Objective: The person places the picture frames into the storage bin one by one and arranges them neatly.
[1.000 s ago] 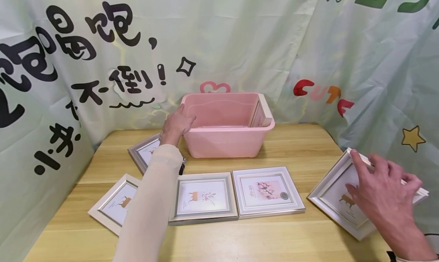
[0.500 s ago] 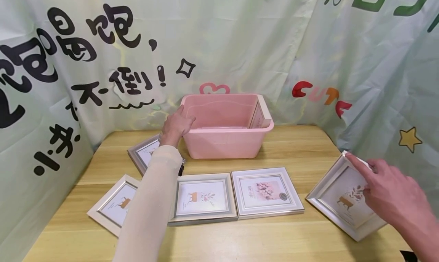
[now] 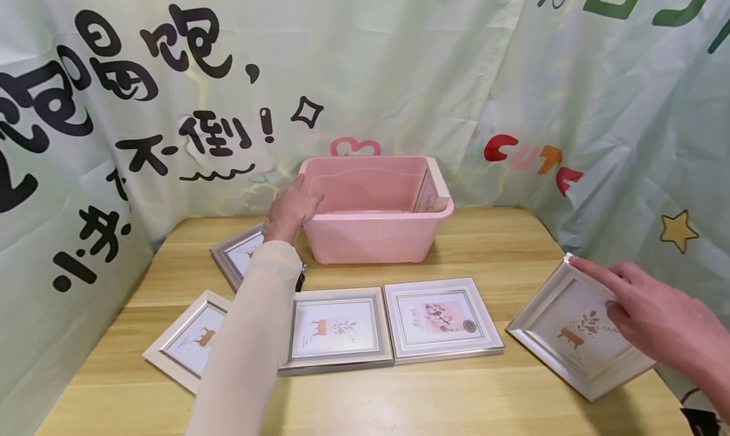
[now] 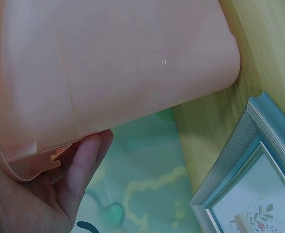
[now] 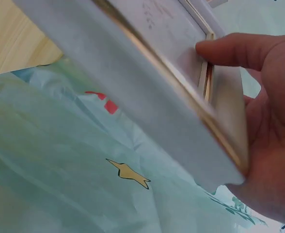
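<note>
My left hand (image 3: 293, 206) grips the left rim of a pink plastic tub (image 3: 371, 239); in the left wrist view its fingers (image 4: 82, 162) curl under that rim. At the right of the table my right hand (image 3: 656, 309) holds a silver-white picture frame (image 3: 590, 334) by its upper right edge, tilted up with a lower corner near the tabletop. The picture in it has an orange deer-like figure and a floral sprig. In the right wrist view the thumb (image 5: 229, 50) presses on the front of the frame and the other fingers are behind it.
A frame (image 3: 433, 198) stands inside the tub against its right wall. On the wooden table (image 3: 445, 404) lie a flower-picture frame (image 3: 445, 322), a silver frame (image 3: 339, 331), a cream frame (image 3: 182, 347) and a grey-brown frame (image 3: 234, 252). Printed cloth (image 3: 399, 75) hangs behind.
The right hand has shifted its grip toward the right edge of its frame, showing more of the picture. That frame has turned slightly. The left hand stays on the tub.
</note>
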{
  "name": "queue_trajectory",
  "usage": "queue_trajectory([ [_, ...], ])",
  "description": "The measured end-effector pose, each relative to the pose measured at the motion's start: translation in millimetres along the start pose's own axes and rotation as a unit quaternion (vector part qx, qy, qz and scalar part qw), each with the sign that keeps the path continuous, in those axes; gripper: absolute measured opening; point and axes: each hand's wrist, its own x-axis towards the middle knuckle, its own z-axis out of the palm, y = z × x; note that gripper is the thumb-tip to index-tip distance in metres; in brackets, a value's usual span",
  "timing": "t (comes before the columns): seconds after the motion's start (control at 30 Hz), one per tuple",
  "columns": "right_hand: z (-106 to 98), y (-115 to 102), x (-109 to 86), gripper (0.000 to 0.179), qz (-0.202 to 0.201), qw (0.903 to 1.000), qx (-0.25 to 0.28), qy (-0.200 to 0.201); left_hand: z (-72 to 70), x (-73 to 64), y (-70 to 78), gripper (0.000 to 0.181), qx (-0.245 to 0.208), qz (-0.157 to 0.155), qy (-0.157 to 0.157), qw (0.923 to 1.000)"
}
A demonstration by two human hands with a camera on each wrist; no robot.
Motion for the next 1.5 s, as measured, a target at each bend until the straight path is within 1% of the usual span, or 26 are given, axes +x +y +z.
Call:
queue_trajectory([
  [0.13, -4.9, 0.5, -0.7, 0.087, -0.016, 0.9998, 0.008, 0.002, 0.7, 1.1, -0.1, 0.078, -0.001, 0.004, 0.001, 1.0],
  [0.23, -9.2, -0.7, 0.3, 0.084, -0.033, 0.9992, 0.016, 0.013, 0.3, 0.7, -1.2, 0.078, 0.0, 0.006, -0.002, 1.0],
  [0.33, -12.9, -3.2, 4.9, 0.081, -0.041, 0.9988, 0.026, -0.009, -0.9, 0.2, -2.4, 0.078, 0.002, 0.008, -0.003, 1.0],
  [0.43, -15.5, -6.4, 10.3, 0.077, -0.037, 0.9982, 0.03, -0.036, -1.5, -0.6, -2.7, 0.077, -0.003, 0.005, -0.004, 1.0],
  [0.5, -17.9, -7.6, 12.7, 0.074, -0.036, 0.998, 0.035, -0.039, -1.3, -0.8, -2.2, 0.077, -0.008, 0.005, -0.007, 0.9999],
  [0.63, -23.3, -9.0, 17.7, 0.071, -0.039, 0.9985, 0.038, -0.004, -1.0, -0.4, -1.8, 0.077, -0.003, 0.007, -0.006, 1.0],
  [0.77, -30.2, -10.6, 23.2, 0.07, -0.024, 0.9987, 0.041, 0.019, -0.8, 0.4, -1.7, 0.078, 0.004, 0.008, -0.004, 1.0],
  [0.9, -36.9, -13.1, 28.7, 0.067, -0.007, 0.9982, 0.052, 0.028, -0.4, 0.7, -1.5, 0.077, -0.004, 0.001, -0.006, 1.0],
  [1.07, -44.8, -18.6, 37.4, 0.063, 0.001, 0.9973, 0.065, 0.034, -0.4, 0.5, -1.5, 0.078, 0.008, 0.006, -0.003, 0.9999],
  [1.3, -59.8, -25.9, 51.4, 0.064, 0.02, 0.9974, 0.053, 0.044, 1.1, 1.1, -1.3, 0.078, 0.003, 0.011, -0.002, 0.9999],
  [1.5, -76.3, -33.3, 63.5, 0.063, 0.039, 0.9962, 0.052, 0.058, 0.1, 2.8, -1.7, 0.077, 0.018, 0.016, -0.002, 0.9997],
])
